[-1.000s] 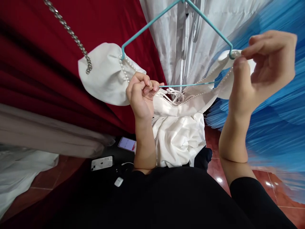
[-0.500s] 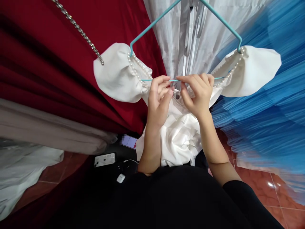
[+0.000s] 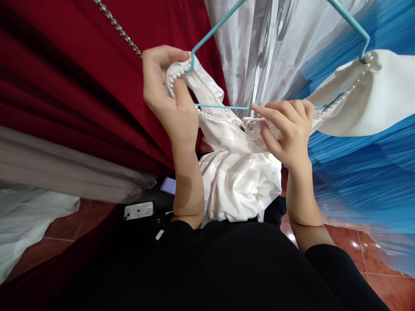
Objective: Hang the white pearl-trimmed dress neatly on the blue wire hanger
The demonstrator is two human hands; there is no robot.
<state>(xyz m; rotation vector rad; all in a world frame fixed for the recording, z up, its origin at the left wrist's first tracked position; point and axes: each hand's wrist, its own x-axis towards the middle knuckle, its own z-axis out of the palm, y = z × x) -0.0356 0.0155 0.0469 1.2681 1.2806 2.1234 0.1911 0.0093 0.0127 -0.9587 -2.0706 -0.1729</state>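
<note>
A white garment with pearl-edged straps hangs on a teal wire hanger. At the hanger's left corner, my left hand is closed round the garment's left shoulder, thumb on the pearl edge. My right hand pinches at the middle of the hanger's lower bar, index fingertip on the wire, beside the pearl neckline. What lies between its thumb and fingers is hidden. The right sleeve hangs from the hanger's other corner.
Red curtain fills the left, with a beaded chain in front. Blue tulle hangs at the right. A white phone, another lit phone and a small white case lie on a black surface.
My left hand has moved from the middle of the bar up and left to the garment's left shoulder and closed on it. Hanger, garment and my right hand have shifted right.
</note>
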